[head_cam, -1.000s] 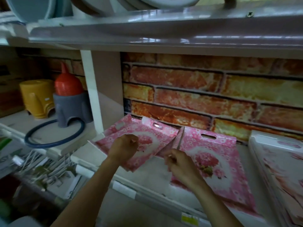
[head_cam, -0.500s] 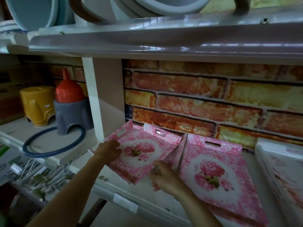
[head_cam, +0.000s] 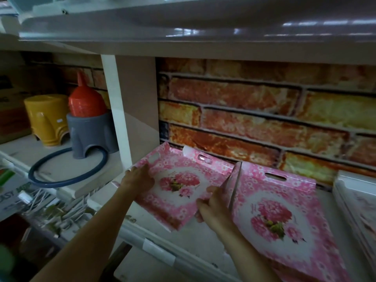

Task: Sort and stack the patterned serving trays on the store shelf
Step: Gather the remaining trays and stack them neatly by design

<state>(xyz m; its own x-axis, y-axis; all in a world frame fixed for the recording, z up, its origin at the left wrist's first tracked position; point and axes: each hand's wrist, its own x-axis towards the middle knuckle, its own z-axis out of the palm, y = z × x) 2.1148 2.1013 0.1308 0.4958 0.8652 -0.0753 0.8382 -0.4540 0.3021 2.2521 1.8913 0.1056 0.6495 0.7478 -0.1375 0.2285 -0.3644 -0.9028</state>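
A small pink floral tray (head_cam: 179,186) lies tilted on the shelf (head_cam: 207,247), in the corner beside the white divider. My left hand (head_cam: 138,180) grips its left edge, fingers over the rim. My right hand (head_cam: 213,206) holds its right front edge, thumb on the tray's face. To the right, a larger pink floral tray (head_cam: 284,220) lies flat on a stack; its raised left rim touches the small tray. Both trays have a cut-out handle slot at the back.
A white divider (head_cam: 120,119) walls off the left bay, with a yellow stool (head_cam: 46,119), a grey stool (head_cam: 89,135) under red funnels and a blue ring (head_cam: 67,169). Pale patterned trays (head_cam: 358,202) stand at the far right. Brick-print backing (head_cam: 264,123) behind; an upper shelf overhead.
My left hand has slid from the small tray's middle to its left edge. My right hand has moved down to its front right edge. The tray's flower picture is now uncovered.
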